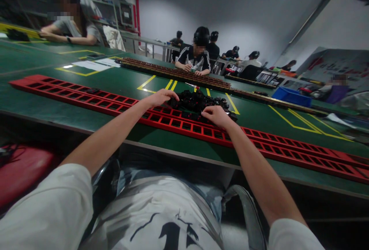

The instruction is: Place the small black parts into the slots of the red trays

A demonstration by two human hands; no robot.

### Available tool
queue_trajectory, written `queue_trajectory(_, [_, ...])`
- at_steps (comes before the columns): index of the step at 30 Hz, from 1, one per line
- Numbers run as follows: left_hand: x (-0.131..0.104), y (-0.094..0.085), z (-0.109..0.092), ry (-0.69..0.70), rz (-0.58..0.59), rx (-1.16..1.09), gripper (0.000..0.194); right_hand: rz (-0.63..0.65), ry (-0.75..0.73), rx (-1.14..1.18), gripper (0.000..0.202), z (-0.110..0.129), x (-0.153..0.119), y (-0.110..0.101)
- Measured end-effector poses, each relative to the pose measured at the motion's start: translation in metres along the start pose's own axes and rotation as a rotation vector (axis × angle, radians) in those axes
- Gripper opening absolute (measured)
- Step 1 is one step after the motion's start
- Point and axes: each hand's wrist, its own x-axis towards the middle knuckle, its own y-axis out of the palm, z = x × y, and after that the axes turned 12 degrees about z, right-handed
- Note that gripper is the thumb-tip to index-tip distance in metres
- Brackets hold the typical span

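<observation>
Two long red slotted frames (170, 121) lie side by side across the table, looking like ladders with rectangular gaps. A heap of small black parts (198, 100) sits just behind them. My left hand (161, 98) is at the heap's left end, its fingers and thumb curled round a small black part (173, 103). Over the far red frame, at the heap's front right, my right hand (215, 115) is closed with fingertips pinched. Whatever it holds is too small or hidden to name. Several slots near my right hand contain black parts (188, 115).
The green table (115, 88) bears yellow tape outlines. A screwdriver-like tool (192, 85) lies behind the heap. Farther back are long brown slotted strips (178, 72), paper sheets (89, 65) and a blue bin (292, 97). A co-worker (196, 54) sits opposite; another person (72, 23) sits left.
</observation>
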Motion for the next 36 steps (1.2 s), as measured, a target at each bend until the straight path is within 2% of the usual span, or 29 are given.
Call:
queue_trajectory(4, [-0.003, 0.0, 0.0, 0.021, 0.035, 0.026, 0.035, 0.005, -0.005, -0.013, 0.026, 0.0, 0.0, 0.0])
queue_trajectory(7, [-0.003, 0.001, 0.001, 0.073, -0.027, 0.134, 0.049, 0.001, -0.012, -0.007, 0.026, -0.001, 0.001, 0.001])
queue_trajectory(10, [-0.002, 0.002, 0.0, 0.096, -0.094, 0.238, 0.049, -0.005, -0.023, -0.002, 0.027, -0.003, 0.002, 0.002])
queue_trajectory(12, [-0.002, 0.002, -0.002, 0.127, -0.095, 0.264, 0.048, -0.009, -0.024, -0.001, 0.028, -0.005, 0.003, 0.002])
queue_trajectory(15, [-0.003, 0.003, -0.006, 0.16, -0.025, 0.244, 0.051, -0.004, -0.024, 0.002, 0.028, -0.005, 0.003, 0.002])
queue_trajectory(19, [-0.003, 0.006, -0.01, 0.107, 0.064, 0.262, 0.061, -0.005, -0.022, -0.007, 0.028, -0.003, 0.003, 0.001])
queue_trajectory(22, [-0.003, 0.009, -0.01, 0.087, 0.096, 0.305, 0.068, -0.015, -0.015, -0.014, 0.027, -0.003, 0.003, 0.001])
queue_trajectory(29, [-0.003, 0.015, -0.013, 0.148, 0.148, 0.34, 0.066, -0.042, -0.019, 0.007, 0.025, -0.002, 0.002, 0.003])
queue_trajectory(36, [-0.002, 0.018, -0.013, 0.118, 0.168, 0.384, 0.073, -0.118, -0.013, 0.016, 0.027, -0.005, 0.001, 0.003])
